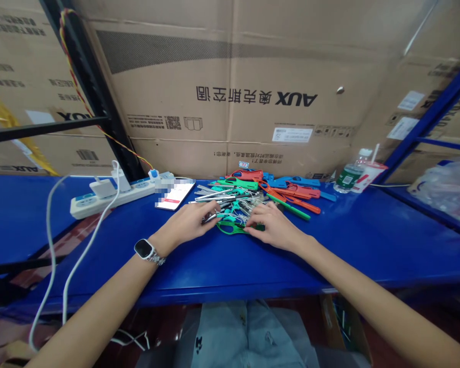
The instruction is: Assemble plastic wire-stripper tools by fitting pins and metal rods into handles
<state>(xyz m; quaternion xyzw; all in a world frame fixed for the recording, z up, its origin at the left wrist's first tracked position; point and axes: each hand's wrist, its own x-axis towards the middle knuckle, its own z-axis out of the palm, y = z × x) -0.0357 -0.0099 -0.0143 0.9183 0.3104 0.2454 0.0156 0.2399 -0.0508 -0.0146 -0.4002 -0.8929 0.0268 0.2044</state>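
In the head view, the landmark is the pile [235,197] of silver rods and coloured plastic pieces, which lies on the blue counter [368,245].

The left hand [195,220] is at the left edge of the pile, its fingers curled; its grip is closed on a silver piece [210,218]. The right hand [270,225] is at the pile's right front, fingers bent and thumb low, close to a green piece [230,228] at the front of the pile. Whether its grip is apart or together on something, I cannot tell. Thin wires or small metal bits show in the pile between the hands, too small to make out.

Red pieces [299,191] and blue pieces [304,181] lie at the back and right of the pile, with a green stick [294,209] slanting out at its right. The phone [176,194] is just left of the pile, and the power strip [95,201], with white plugs [102,188] in it, is farther left. To the right of the pile, well apart from it, a bottle [347,176] stands beside a cup [368,178] with a straw. Behind the pile rises a large cardboard box [253,61]. A watch [143,249] is on the left wrist, nearer the camera than the pile.
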